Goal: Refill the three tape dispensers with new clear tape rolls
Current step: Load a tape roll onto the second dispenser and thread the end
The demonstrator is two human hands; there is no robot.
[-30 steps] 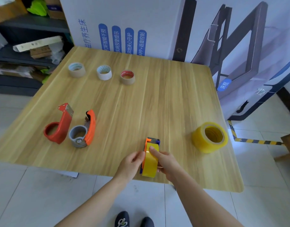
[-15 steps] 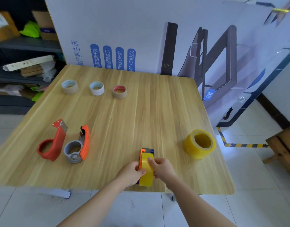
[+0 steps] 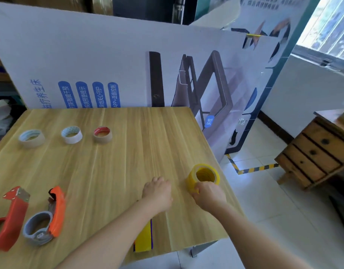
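My right hand (image 3: 209,195) grips the near side of a full yellowish tape roll (image 3: 203,176) lying flat near the table's right edge. Beside it, my left hand (image 3: 157,192) rests knuckles-up on the wood with curled fingers, holding nothing. A purple dispenser loaded with yellowish tape (image 3: 144,238) stands at the front edge, partly hidden under my left forearm. At the front left lie a red dispenser (image 3: 8,220) and an orange-and-grey dispenser (image 3: 46,216), both without tape.
Three nearly spent tape cores (image 3: 32,138) (image 3: 72,134) (image 3: 102,134) sit in a row at the back left of the wooden table (image 3: 118,162). A large printed carton (image 3: 109,65) stands behind the table. A wooden drawer chest (image 3: 318,150) is on the floor to the right.
Both hands have let go of the purple dispenser, which now stands at the front edge. My right hand moved right onto the full roll. The camera tilted up.
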